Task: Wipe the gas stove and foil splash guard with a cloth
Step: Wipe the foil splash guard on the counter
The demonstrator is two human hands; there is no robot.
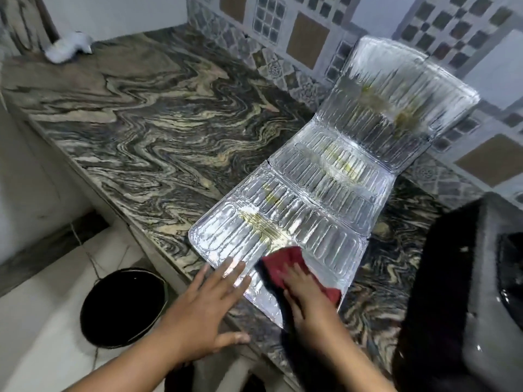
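- Two bare hands rest on the foil splash guard [311, 199], which lies unfolded on the marbled counter [147, 123].
- The right hand [304, 290] presses flat, fingers spread, on a red cloth [285, 263] over the guard's nearest panel.
- Just left of that, the left hand [209, 304] lies open-palmed, holding nothing, fingertips on the foil edge.
- Yellowish smears mark the panels beyond the cloth.
- Right of the cloth hand sits the dark gas stove [467, 292], blurred.

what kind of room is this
Most likely a home kitchen: a swirled dark marble countertop, a patterned tile backsplash wall, and a ribbed silver foil splash guard lying on the counter, stained with yellowish splatter, beside a dark gas stove.
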